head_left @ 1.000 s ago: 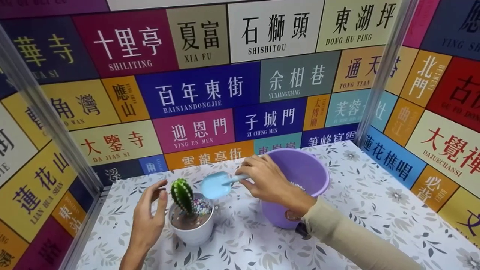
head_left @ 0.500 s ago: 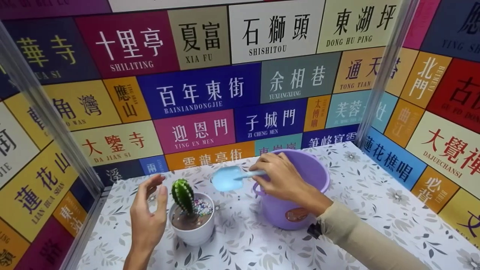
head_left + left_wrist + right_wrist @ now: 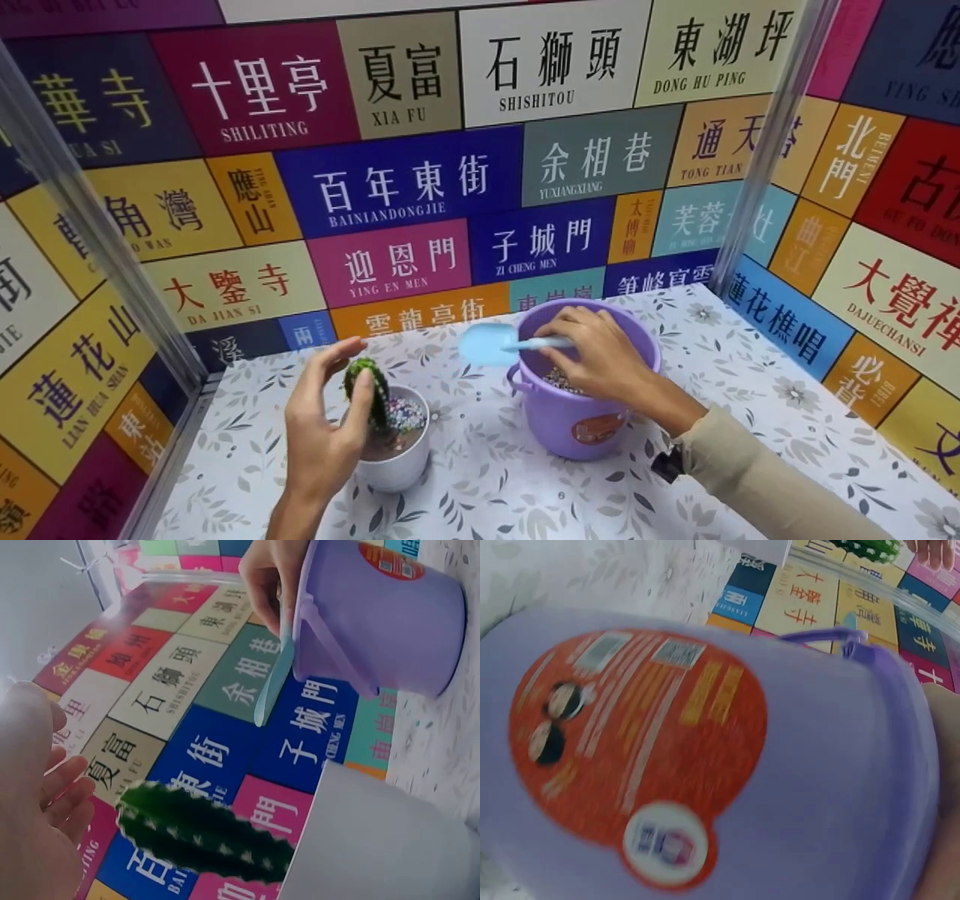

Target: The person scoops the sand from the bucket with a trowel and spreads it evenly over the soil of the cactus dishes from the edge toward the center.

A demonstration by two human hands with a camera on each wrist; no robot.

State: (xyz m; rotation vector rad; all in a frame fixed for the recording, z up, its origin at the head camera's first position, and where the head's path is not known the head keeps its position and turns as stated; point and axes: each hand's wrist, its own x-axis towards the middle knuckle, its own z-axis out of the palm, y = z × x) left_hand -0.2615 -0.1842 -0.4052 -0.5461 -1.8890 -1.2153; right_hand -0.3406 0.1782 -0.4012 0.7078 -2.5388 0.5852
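Observation:
My right hand (image 3: pixel 604 356) pinches the handle of a small light-blue toy shovel (image 3: pixel 484 345) over the mouth of a purple bucket (image 3: pixel 544 420). The shovel's blade sticks out left past the rim, and its face shows no load. Small tan grains (image 3: pixel 559 379) lie inside the bucket, partly hidden by the hand. My left hand (image 3: pixel 322 431), its fingers loosely bent, is beside a green cactus (image 3: pixel 202 832) and holds nothing. The cactus stands in a white pot (image 3: pixel 397 472) whose brown soil has colourful pebbles (image 3: pixel 407 412) on its right side.
A floral cloth (image 3: pixel 750 435) covers the table, with a few tiny pebbles scattered near the pot. Colourful sign panels (image 3: pixel 397 180) form the wall behind and at both sides. The bucket bears an orange label (image 3: pixel 645 750), and its handle (image 3: pixel 337 652) hangs down.
My right hand has carried the shovel rightward, away from the pot and over the bucket. My left hand has shifted right, closer to the cactus, and now overlaps it in the head view.

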